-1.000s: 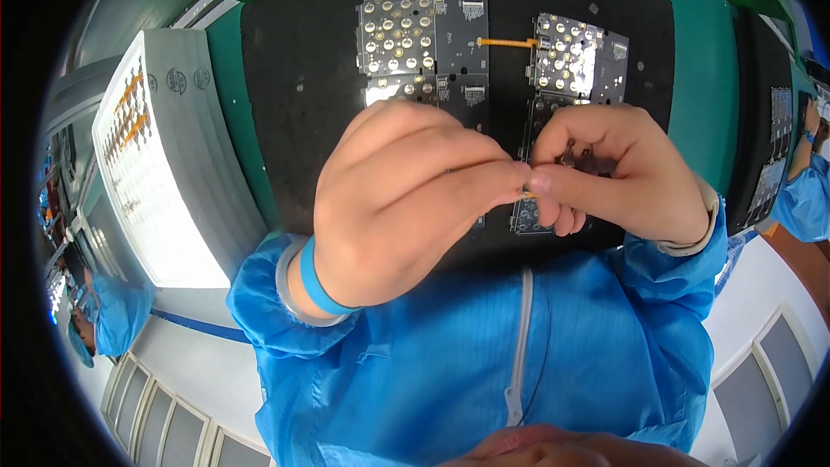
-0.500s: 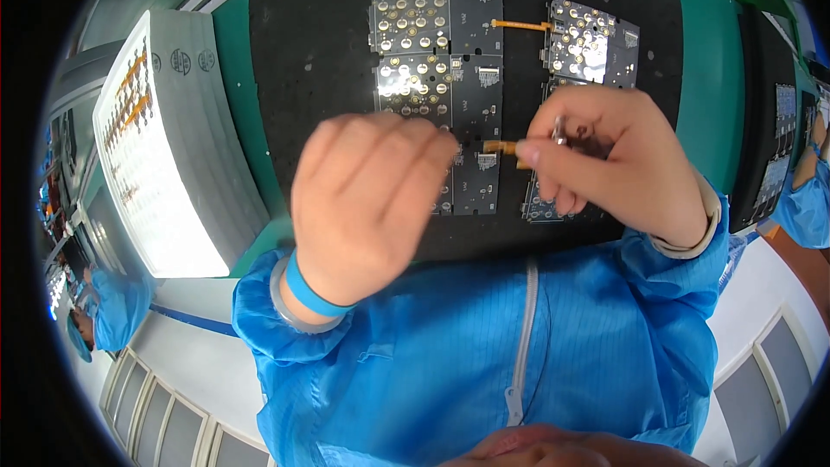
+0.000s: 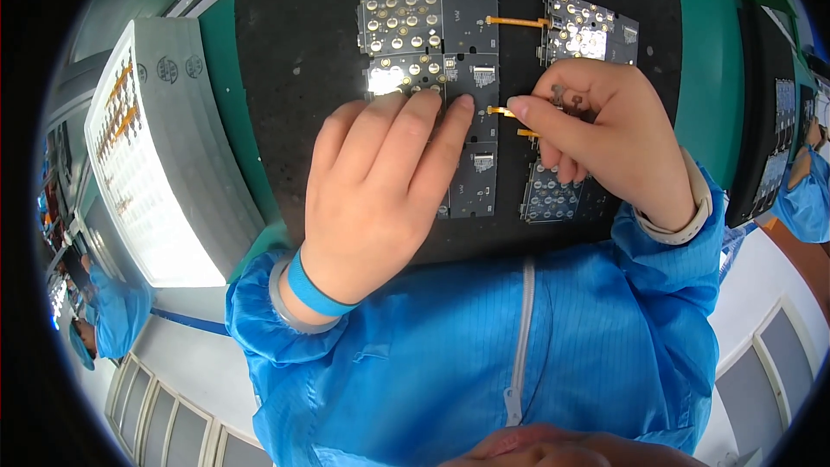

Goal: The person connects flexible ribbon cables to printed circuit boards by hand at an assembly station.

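My left hand (image 3: 376, 169) lies flat on a column of joined dark circuit boards (image 3: 471, 13), fingers stretched and a little apart. Rows of round silvery contacts dot these boards; the hand covers many on the middle and near ones. My right hand (image 3: 596, 117) pinches an orange flex cable (image 3: 497, 111) between thumb and index finger. The cable's free end lies at the right edge of the middle board, near my left index fingertip. Small brownish parts (image 3: 572, 99) sit in the curl of my right hand, too partly hidden to name.
Another orange flex cable (image 3: 516, 22) joins the far board to a smaller circuit board (image 3: 588, 30) on the right. More small boards (image 3: 552, 195) lie below my right hand. A black mat (image 3: 285, 104) is under everything. White stacked trays (image 3: 164, 164) hold orange flex cables at left.
My left hand has come down from a blurred, curled pose to lie flat on the boards. My right hand has moved slightly away from me, bringing the flex cable to the middle board's edge.
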{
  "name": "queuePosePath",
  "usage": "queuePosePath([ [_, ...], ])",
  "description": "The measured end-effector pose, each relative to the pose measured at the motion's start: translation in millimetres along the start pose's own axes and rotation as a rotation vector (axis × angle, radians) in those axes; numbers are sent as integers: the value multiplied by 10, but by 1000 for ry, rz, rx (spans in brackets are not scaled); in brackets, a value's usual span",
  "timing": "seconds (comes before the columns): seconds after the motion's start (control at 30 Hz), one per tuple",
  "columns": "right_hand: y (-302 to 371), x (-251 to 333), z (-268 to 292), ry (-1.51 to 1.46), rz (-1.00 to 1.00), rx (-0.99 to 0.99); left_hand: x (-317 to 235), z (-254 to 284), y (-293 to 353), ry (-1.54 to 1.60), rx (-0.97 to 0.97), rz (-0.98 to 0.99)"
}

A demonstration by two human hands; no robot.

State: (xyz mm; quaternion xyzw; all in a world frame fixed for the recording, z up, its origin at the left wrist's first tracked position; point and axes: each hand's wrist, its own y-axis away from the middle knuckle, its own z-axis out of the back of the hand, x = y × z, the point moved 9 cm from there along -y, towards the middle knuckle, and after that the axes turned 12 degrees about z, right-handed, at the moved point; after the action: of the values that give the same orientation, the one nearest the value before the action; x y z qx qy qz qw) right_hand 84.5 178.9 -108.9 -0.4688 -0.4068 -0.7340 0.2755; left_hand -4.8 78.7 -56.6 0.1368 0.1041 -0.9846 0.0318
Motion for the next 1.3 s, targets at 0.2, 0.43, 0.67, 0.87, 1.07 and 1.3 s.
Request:
queuePosePath([
  [0.2,0,-8,-9,9,-3,-3,-9,-20,3,-37,-11,26],
  [0.43,28,50,14,-34,-2,22,-54,-41,-14,-100,12,41],
  [0.67,345,-55,-42,-241,-162,217,52,31,-10,120,57,65],
  [0.87,455,22,-317,-575,-88,226,-94,262,29,551,54,-22],
  [1.07,483,17,-384,-493,-25,100,-141,254,103,599,-29,-11],
  [1.3,523,55,-385,-155,33,144,-250,184,245,455,44,-46],
])
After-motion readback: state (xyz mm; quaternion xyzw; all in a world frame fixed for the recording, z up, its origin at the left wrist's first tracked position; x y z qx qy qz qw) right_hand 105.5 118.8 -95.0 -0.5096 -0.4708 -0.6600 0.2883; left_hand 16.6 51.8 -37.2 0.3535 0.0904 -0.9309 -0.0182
